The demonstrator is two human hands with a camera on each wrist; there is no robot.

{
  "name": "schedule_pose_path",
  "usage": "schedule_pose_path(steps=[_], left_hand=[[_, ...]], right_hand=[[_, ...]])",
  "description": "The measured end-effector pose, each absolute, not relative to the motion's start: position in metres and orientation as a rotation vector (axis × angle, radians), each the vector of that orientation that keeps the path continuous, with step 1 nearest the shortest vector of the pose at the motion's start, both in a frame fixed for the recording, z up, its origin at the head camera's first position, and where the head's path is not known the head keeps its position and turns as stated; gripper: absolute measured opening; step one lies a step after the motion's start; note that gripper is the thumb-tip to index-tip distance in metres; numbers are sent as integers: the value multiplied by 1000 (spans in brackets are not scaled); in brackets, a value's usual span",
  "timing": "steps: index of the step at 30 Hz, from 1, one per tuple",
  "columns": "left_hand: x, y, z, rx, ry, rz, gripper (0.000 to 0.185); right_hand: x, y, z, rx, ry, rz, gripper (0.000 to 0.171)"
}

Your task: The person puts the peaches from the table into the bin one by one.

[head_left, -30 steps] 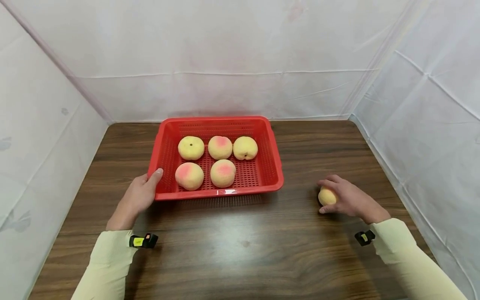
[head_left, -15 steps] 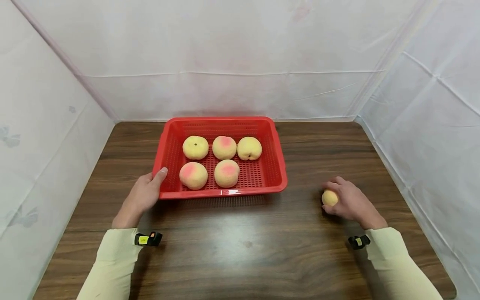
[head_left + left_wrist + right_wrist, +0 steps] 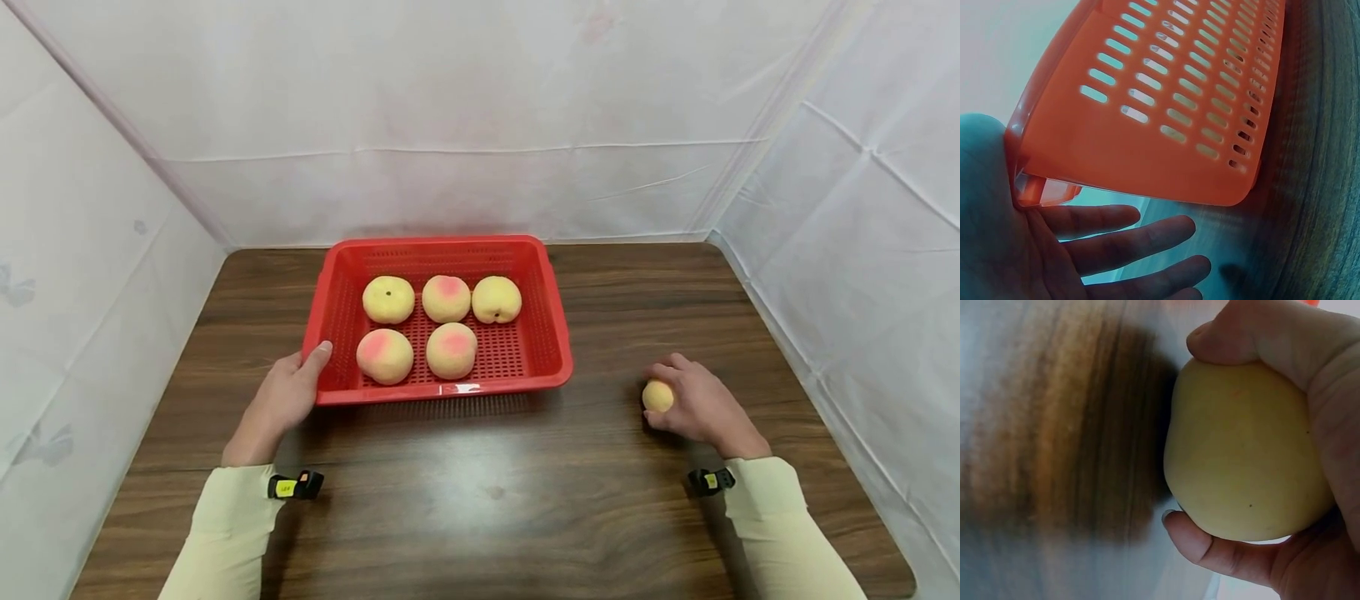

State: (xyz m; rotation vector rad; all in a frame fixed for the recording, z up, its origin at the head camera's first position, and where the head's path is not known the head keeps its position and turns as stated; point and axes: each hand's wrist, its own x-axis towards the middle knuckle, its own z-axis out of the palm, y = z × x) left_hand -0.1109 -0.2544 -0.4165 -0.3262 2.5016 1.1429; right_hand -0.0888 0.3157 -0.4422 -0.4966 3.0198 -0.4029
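Near the back of the table is a red plastic basket (image 3: pixel 525 384) with perforated walls. Several peaches sit inside, among them one with a pink patch (image 3: pixel 386 357) and a plain yellow one (image 3: pixel 497 300). My left hand (image 3: pixel 285 396) holds the basket's left rim, thumb over the top. In the left wrist view its fingers (image 3: pixel 1129 244) stretch beneath the rim, outside the wall (image 3: pixel 1135 150). To the right of the basket, my right hand (image 3: pixel 705 404) grips a yellow peach (image 3: pixel 1244 450) low over the table, thumb and fingers on opposite sides of it.
The dark wood-grain table (image 3: pixel 480 517) lies under everything. White sheeting rises behind it (image 3: pixel 450 100) and at the left and right sides. Each wrist carries a small black strapped device, such as the left one (image 3: pixel 296 486).
My right fingers and thumb have closed further around the peach, and the right wrist has turned slightly. My left hand keeps its place on the basket rim. The whole view has shifted a little.
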Motion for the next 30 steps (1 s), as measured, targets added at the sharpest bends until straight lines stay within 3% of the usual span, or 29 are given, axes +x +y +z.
schedule_pose_path(steps=[30], left_hand=[[-112, -254, -415, -315, 2493, 1166, 79]], right_hand=[[-95, 318, -433, -535, 2946, -433, 48]])
